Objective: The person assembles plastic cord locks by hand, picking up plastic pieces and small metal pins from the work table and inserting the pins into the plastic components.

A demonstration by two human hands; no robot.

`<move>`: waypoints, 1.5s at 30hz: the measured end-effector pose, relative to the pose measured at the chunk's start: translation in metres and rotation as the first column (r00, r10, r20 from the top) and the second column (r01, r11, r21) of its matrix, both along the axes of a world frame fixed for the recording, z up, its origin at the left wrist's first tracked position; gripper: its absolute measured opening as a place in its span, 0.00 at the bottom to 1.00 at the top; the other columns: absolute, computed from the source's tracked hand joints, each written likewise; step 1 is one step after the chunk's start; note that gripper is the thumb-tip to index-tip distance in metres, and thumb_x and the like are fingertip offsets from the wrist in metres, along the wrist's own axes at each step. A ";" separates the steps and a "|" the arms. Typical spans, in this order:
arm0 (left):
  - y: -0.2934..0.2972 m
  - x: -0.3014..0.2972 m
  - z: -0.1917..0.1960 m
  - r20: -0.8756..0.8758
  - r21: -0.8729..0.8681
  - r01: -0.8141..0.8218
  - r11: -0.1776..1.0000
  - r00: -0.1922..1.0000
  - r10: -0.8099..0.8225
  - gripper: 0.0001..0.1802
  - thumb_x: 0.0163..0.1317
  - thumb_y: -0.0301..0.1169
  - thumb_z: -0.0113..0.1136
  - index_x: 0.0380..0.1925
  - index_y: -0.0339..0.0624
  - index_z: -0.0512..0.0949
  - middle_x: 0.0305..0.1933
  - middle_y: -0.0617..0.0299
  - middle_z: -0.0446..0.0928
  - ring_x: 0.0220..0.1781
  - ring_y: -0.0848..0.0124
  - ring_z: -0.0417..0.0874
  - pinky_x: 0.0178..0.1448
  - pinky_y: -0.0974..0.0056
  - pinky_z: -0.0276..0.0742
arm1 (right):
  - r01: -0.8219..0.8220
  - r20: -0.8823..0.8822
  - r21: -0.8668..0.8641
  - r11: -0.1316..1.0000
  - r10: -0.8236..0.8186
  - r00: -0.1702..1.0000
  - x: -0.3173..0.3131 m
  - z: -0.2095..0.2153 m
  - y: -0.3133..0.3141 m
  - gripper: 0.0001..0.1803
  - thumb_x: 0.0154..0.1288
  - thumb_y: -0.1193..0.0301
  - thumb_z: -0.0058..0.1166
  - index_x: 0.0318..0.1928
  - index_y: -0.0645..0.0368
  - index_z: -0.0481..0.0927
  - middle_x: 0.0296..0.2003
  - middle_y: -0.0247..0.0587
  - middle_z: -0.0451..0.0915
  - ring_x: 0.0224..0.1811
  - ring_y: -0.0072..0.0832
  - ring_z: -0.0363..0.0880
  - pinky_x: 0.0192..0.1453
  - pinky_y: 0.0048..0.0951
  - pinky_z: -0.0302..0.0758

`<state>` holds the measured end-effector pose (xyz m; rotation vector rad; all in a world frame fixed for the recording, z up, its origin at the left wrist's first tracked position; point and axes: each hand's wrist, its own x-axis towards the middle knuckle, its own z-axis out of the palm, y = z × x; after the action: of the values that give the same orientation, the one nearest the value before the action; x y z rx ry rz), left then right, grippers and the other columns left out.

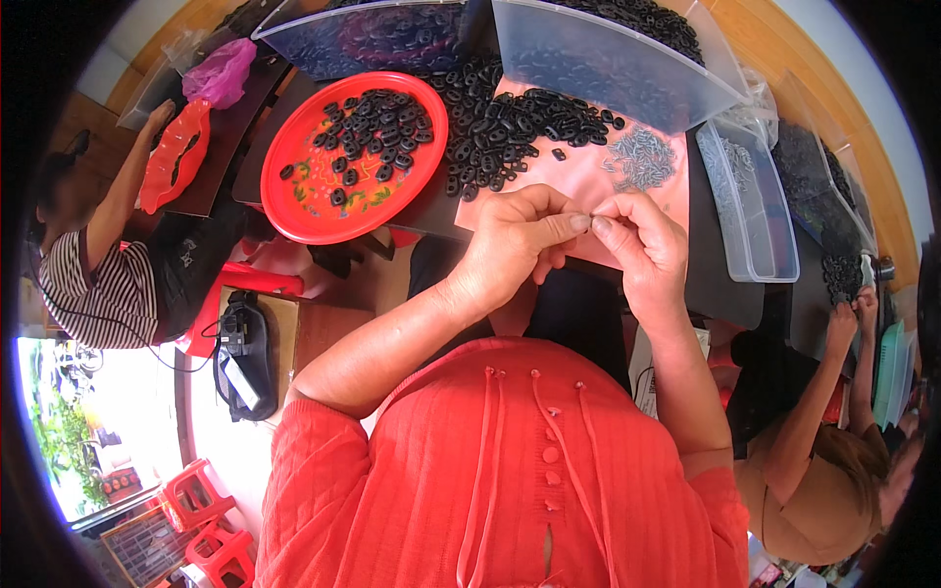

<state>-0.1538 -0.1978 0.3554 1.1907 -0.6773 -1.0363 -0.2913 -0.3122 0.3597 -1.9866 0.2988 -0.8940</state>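
My left hand (515, 240) and my right hand (647, 245) meet fingertip to fingertip over the near edge of a pink sheet (510, 201). Both are closed in a pinch, and what they hold is too small and covered to make out. Just beyond them a heap of black oval plastic pieces with holes (490, 122) spreads over the sheet. To its right lies a pile of small silver metal pins or screws (642, 159). A round red tray (279, 191) on the left carries more of the black pieces.
Two clear bins (627, 78) of black pieces stand at the back. A long clear box (760, 211) with silver parts is on the right. Co-workers sit at left (103, 274) and right (818, 480); a red scalloped tray (176, 157) is near the left one. Red stools (196, 495) stand lower left.
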 end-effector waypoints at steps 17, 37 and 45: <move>0.000 0.007 0.003 0.036 -0.006 0.047 0.999 0.998 -0.047 0.10 0.69 0.30 0.61 0.38 0.33 0.80 0.27 0.63 0.78 0.25 0.78 0.78 0.22 0.74 0.71 | 0.017 -0.033 0.062 0.998 -0.015 0.999 -0.003 -0.001 -0.003 0.04 0.65 0.81 0.58 0.37 0.64 0.76 0.28 0.33 0.76 0.30 0.19 0.73 0.35 0.22 0.71; -0.008 -0.006 -0.024 0.356 -0.113 -0.130 0.985 0.920 0.162 0.02 0.66 0.21 0.59 0.34 0.35 0.77 0.26 0.66 0.76 0.24 0.81 0.74 0.27 0.74 0.70 | 0.038 -0.022 0.123 0.992 -0.035 0.999 0.010 -0.026 0.002 0.04 0.65 0.83 0.55 0.37 0.64 0.74 0.27 0.34 0.75 0.28 0.20 0.72 0.33 0.22 0.71; -0.008 -0.003 -0.027 0.434 -0.166 -0.099 0.981 0.886 0.163 0.01 0.66 0.20 0.58 0.34 0.35 0.76 0.26 0.65 0.75 0.24 0.81 0.74 0.27 0.73 0.71 | 0.040 -0.059 0.016 0.999 -0.039 0.997 0.007 -0.022 -0.002 0.04 0.65 0.84 0.55 0.35 0.65 0.74 0.27 0.33 0.75 0.28 0.19 0.72 0.34 0.21 0.70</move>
<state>-0.1568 -0.2060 0.3287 1.3439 -0.9954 -0.5890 -0.2839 -0.3138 0.3382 -1.9994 0.3799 -0.8561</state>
